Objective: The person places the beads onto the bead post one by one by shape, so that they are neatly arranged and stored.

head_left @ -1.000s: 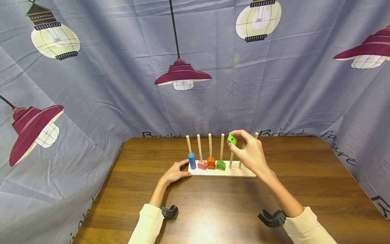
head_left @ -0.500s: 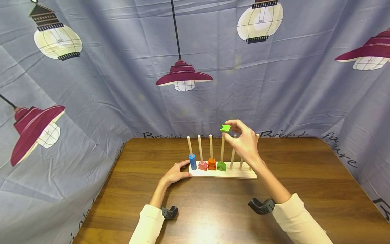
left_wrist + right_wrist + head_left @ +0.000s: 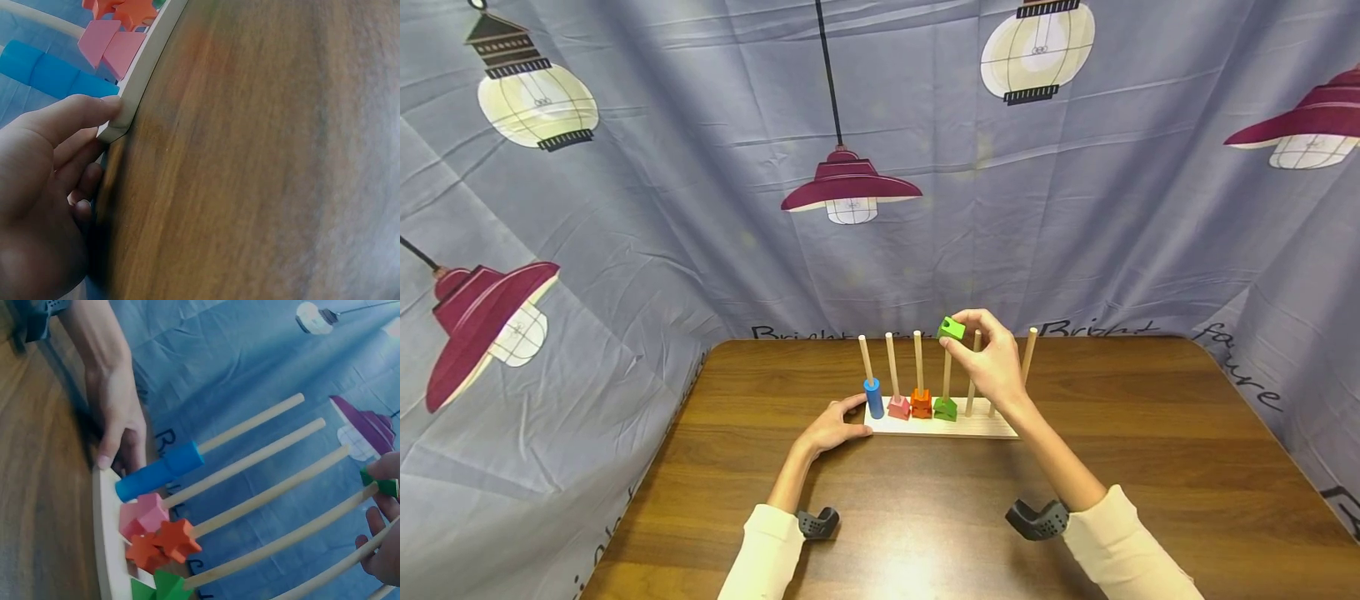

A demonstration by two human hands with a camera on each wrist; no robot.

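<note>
A pale wooden peg board (image 3: 981, 427) stands on the table with a row of upright pegs. My left hand (image 3: 829, 427) grips its left end, thumb on the front edge and fingers behind. Between right thumb and fingers, my right hand (image 3: 996, 362) pinches a green notched block (image 3: 952, 328) with a hole, at the top of the fourth peg (image 3: 281, 540). Whether the peg tip has entered the hole, I cannot tell. On the pegs from the left sit blue cylinders (image 3: 873, 398), pink blocks (image 3: 898, 407), orange star-like blocks (image 3: 921, 404) and green blocks (image 3: 945, 408).
The brown wooden table (image 3: 917, 508) extends around the board. Behind it hangs a grey-blue curtain (image 3: 880, 275) printed with lamps. Bare pegs, such as the rightmost peg (image 3: 1028, 354), rise close around the right hand.
My right hand has carried the green block left to the fourth peg's top, rising and then lowering slightly, while turning the block. The left hand stays at the board's end.
</note>
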